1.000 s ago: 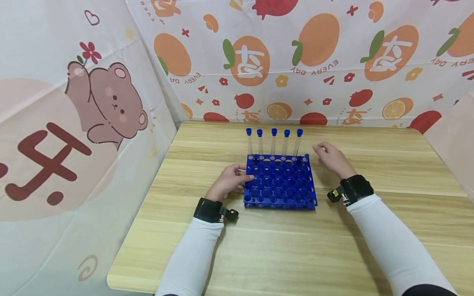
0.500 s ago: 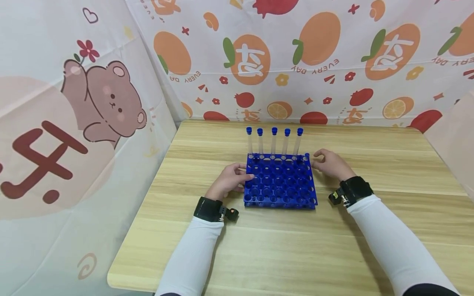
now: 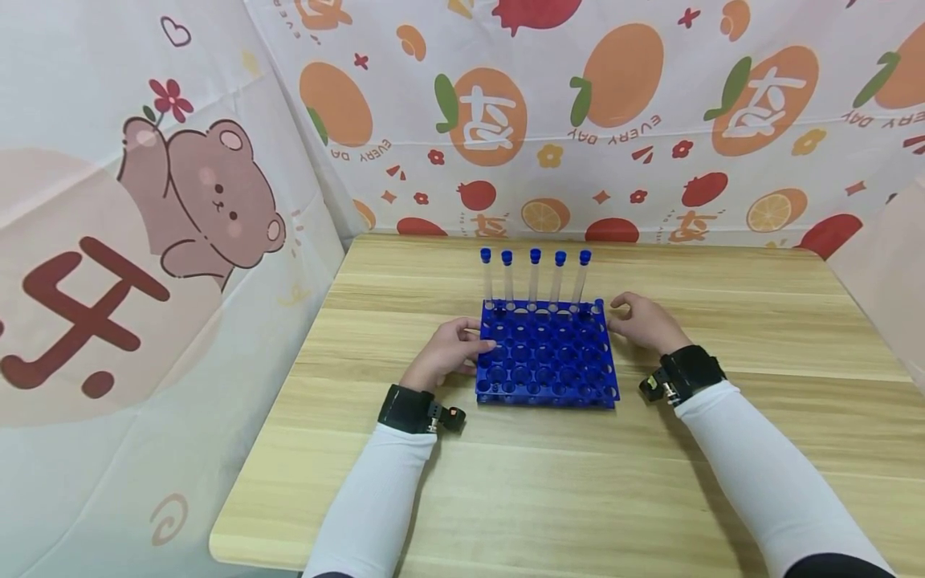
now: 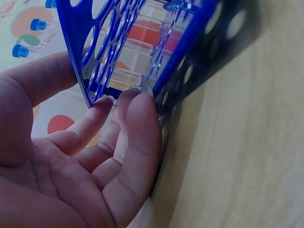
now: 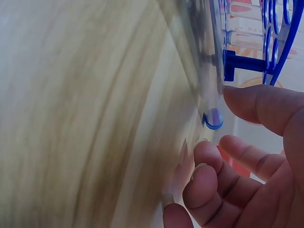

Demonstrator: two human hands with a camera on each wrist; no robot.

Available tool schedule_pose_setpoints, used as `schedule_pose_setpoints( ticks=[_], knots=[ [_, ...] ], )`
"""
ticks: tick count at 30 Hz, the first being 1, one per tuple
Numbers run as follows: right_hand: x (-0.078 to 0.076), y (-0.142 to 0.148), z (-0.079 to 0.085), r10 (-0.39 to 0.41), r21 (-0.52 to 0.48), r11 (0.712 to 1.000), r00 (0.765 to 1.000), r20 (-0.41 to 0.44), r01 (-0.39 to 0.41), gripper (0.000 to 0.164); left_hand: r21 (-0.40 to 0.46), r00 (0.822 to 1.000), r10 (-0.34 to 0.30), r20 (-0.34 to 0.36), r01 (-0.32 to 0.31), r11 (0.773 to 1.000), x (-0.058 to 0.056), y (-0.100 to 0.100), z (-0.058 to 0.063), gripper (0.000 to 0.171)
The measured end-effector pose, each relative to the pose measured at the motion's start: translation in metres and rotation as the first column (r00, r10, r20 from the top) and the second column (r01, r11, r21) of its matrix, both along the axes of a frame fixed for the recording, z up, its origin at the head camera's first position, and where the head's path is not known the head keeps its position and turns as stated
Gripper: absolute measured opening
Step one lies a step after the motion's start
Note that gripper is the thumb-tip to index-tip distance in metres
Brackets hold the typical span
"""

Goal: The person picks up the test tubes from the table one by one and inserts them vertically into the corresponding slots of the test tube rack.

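A blue test tube rack (image 3: 543,353) stands on the table, its holes in rows. Along its back row rise several clear test tubes (image 3: 533,282) with blue caps. My left hand (image 3: 450,353) holds the rack's left side, the thumb lapping over the top plate. In the left wrist view, the fingers (image 4: 137,123) of that hand meet the rack's end between its upper and lower plates. Beside the back right corner is my right hand (image 3: 646,323), its fingers loosely bent. The right wrist view shows its thumb (image 5: 256,102) right at the rack's edge, with nothing gripped.
The wooden table (image 3: 506,490) runs up to a fruit-patterned cloth (image 3: 549,96) at the back. Another cloth with a printed bear (image 3: 224,201) hangs on the left. Both wrists carry black straps with small cameras, such as the right strap (image 3: 694,369).
My right hand has come slightly down and closer to the rack's right edge, its fingers loosening. The left hand and the rack have stayed in place.
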State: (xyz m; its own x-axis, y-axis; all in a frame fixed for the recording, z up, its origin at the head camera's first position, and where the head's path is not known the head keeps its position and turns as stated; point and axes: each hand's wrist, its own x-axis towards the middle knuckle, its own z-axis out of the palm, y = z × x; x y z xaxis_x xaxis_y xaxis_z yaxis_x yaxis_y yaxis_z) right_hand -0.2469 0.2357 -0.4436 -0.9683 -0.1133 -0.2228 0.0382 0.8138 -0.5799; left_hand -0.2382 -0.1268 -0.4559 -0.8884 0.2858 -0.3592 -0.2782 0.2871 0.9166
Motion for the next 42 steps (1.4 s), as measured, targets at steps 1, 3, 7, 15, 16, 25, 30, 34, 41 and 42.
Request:
schedule_pose_setpoints(
  ticks=[1, 3, 7, 15, 16, 25, 30, 34, 41, 42],
  knots=[
    [0.0, -0.001, 0.0, -0.001, 0.0, 1.0, 1.0, 0.001, 0.001, 0.05, 0.0, 1.0, 0.0, 0.001, 0.0, 1.0, 0.0, 0.0, 0.0, 0.045],
    [0.001, -0.001, 0.0, -0.001, 0.002, 1.0, 1.0, 0.005, 0.001, 0.05, -0.002, 1.0, 0.0, 0.001, 0.0, 1.0, 0.001, 0.0, 0.0, 0.045],
    [0.002, -0.001, 0.001, -0.003, 0.017, 1.0, 1.0, 0.005, 0.002, 0.05, -0.01, 1.0, 0.002, -0.006, -0.002, 1.0, 0.002, 0.0, 0.0, 0.046],
    [0.003, 0.004, 0.001, -0.018, 0.092, 0.996, 1.0, 0.019, 0.016, 0.057, -0.015, 1.0, 0.004, -0.01, -0.004, 1.0, 0.001, 0.0, 0.001, 0.044],
    [0.003, 0.005, 0.001, -0.02, 0.106, 0.994, 1.0, 0.018, 0.018, 0.059, -0.013, 1.0, 0.005, -0.01, -0.005, 1.0, 0.001, 0.0, 0.001, 0.044],
    [0.004, 0.01, 0.01, -0.063, 0.109, 0.992, 0.996, -0.056, 0.069, 0.063, 0.0, 1.0, 0.014, 0.001, -0.014, 1.0, 0.002, 0.001, 0.0, 0.044],
    [0.004, 0.008, 0.022, -0.133, 0.006, 0.991, 0.971, -0.199, 0.137, 0.052, -0.006, 1.0, 0.009, -0.003, -0.009, 1.0, 0.003, 0.0, 0.0, 0.047],
    [0.003, 0.004, 0.031, -0.186, -0.107, 0.982, 0.924, -0.333, 0.159, 0.042, -0.011, 1.0, 0.003, 0.002, -0.003, 1.0, 0.002, -0.001, 0.001, 0.05],
    [0.004, -0.003, 0.045, -0.248, -0.23, 0.964, 0.777, -0.578, 0.137, 0.042, -0.022, 1.0, -0.012, 0.0, 0.012, 1.0, 0.009, 0.002, 0.016, 0.047],
    [0.005, -0.004, 0.047, -0.253, -0.236, 0.962, 0.761, -0.597, 0.135, 0.044, -0.024, 1.0, -0.013, 0.005, 0.013, 1.0, 0.008, 0.002, 0.015, 0.047]
  ],
)
